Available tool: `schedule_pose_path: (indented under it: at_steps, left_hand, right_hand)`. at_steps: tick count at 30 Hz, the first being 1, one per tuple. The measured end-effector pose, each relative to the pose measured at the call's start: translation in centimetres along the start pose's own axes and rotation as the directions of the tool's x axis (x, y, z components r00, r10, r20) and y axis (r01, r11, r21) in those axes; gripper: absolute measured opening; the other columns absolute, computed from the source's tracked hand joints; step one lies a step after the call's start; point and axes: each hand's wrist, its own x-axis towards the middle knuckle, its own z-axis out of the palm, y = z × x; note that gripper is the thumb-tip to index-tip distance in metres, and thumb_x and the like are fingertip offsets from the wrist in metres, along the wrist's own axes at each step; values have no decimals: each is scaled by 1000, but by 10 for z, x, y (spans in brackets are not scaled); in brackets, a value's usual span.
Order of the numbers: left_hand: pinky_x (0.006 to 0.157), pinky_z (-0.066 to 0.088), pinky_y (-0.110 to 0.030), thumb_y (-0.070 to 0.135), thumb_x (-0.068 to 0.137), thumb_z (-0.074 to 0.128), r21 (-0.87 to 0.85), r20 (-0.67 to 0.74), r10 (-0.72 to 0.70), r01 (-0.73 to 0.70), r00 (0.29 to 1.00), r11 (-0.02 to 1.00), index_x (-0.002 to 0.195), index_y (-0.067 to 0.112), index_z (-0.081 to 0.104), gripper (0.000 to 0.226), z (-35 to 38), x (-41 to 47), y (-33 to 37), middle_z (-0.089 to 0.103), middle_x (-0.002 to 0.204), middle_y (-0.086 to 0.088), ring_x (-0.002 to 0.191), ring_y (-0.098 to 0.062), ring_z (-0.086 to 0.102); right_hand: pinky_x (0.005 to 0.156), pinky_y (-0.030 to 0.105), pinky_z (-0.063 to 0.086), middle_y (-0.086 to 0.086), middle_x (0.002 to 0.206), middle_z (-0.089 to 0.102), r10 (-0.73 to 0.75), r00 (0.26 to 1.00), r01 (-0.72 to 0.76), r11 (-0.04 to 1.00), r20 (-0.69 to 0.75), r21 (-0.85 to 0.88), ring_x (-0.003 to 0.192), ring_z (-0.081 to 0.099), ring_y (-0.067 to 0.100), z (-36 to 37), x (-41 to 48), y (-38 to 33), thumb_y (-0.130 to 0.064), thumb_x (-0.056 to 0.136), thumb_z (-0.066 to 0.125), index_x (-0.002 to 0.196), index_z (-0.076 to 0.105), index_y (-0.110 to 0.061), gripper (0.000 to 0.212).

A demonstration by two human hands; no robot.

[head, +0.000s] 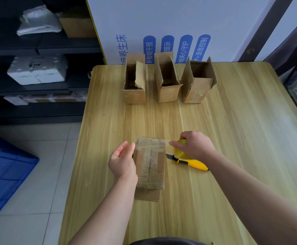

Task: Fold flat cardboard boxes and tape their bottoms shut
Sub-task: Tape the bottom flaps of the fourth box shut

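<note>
A light wooden table (232, 121) fills the view, with a white board printed in blue characters (179, 23) behind its far edge and dark shelving (38, 50) to the left. Three brown cardboard boxes (168, 92) stand upright in a row along the far edge, flaps raised; what is inside them I cannot tell. Bare tabletop lies between that row and the near brown cardboard box (151, 167), which lies bottom-up, its seam taped. The left hand (122, 161), fingers relaxed, touches the box's left side. The right hand (193, 145) grips a yellowish clear tape roll (181, 152), its strip stretched across the box's far end. A yellow-and-black utility knife (192, 162) lies just right of the box.
</note>
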Motion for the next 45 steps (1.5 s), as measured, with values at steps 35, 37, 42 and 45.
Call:
schedule_pose_path:
  at_steps: [35, 37, 42, 45]
  left_hand:
    - [105, 42, -31, 27, 96, 56, 634, 621, 206, -639, 756, 435, 138, 30, 52, 42, 4, 56, 26, 54, 139, 4, 126, -15, 51]
    - [105, 41, -32, 34, 98, 52, 644, 672, 167, -680, 722, 350, 142, 34, 46, 44, 1, 63, 24, 48, 145, 6, 130, -15, 47]
    - [88, 52, -31, 44, 101, 39, 620, 749, 223, -778, 624, 99, 147, 38, 36, 47, -6, 63, 9, 39, 149, 16, 126, -11, 49]
    - [101, 43, -35, 53, 100, 27, 598, 797, 172, -795, 579, -96, 154, 36, 17, 57, -9, 59, 3, 31, 156, 10, 133, -17, 42]
  right_hand:
    - [61, 30, 38, 0, 76, 57, 110, 991, -125, 969, 82, 213, 78, 57, 25, 51, -20, -50, -64, 88, 48, 86, 58, -18, 47]
    - [59, 30, 38, 0, 75, 56, 97, 987, -135, 933, 128, 333, 73, 54, 25, 61, -25, -51, -52, 92, 49, 86, 53, -18, 34]
    - [60, 29, 36, -7, 67, 49, 20, 982, -133, 784, 190, 606, 65, 45, 13, 81, -43, -19, -34, 96, 53, 86, 55, -18, 19]
    - [61, 27, 35, -8, 67, 48, -1, 980, -133, 734, 197, 666, 63, 42, 9, 83, -44, -11, -32, 96, 56, 88, 60, -14, 20]
